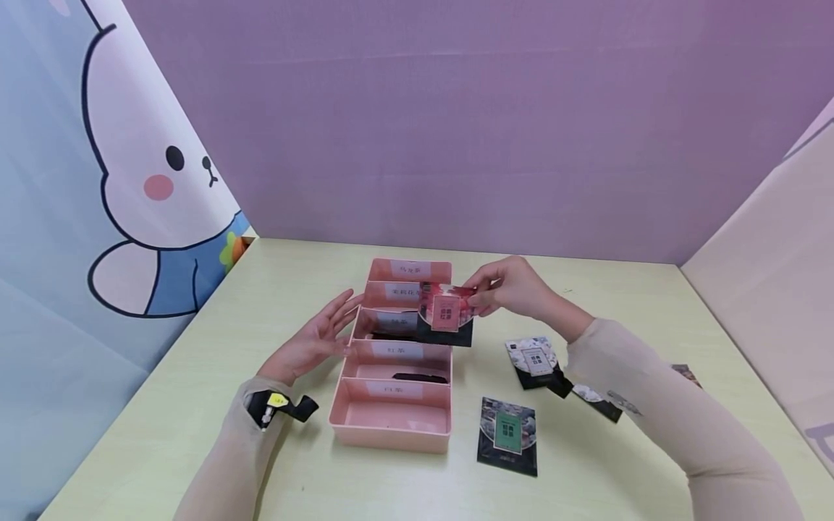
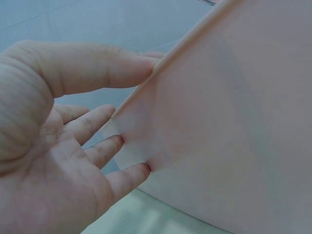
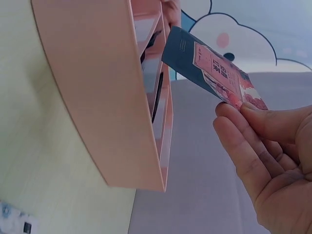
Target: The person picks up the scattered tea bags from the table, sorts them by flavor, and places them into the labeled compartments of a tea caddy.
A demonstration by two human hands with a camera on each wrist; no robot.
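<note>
A pink box (image 1: 391, 439) with several labelled compartments stands on the table. My right hand (image 1: 515, 289) pinches a red and black tea sachet (image 1: 446, 311) by its edge, above the box's right side. In the right wrist view the sachet (image 3: 214, 73) is tilted, held between thumb and fingers. My left hand (image 1: 313, 340) rests against the box's left side, fingers spread and fairly straight. In the left wrist view its thumb lies at the rim and fingertips touch the outer wall (image 2: 219, 136). Dark sachets (image 1: 420, 378) lie inside two middle compartments.
Right of the box lie a green-labelled sachet (image 1: 508, 435) and a white-patterned sachet (image 1: 533, 360). Another white-patterned sachet (image 1: 596, 401) and a brownish one (image 1: 685, 373) are partly hidden by my right sleeve. A purple curtain (image 1: 469, 145) hangs behind the table.
</note>
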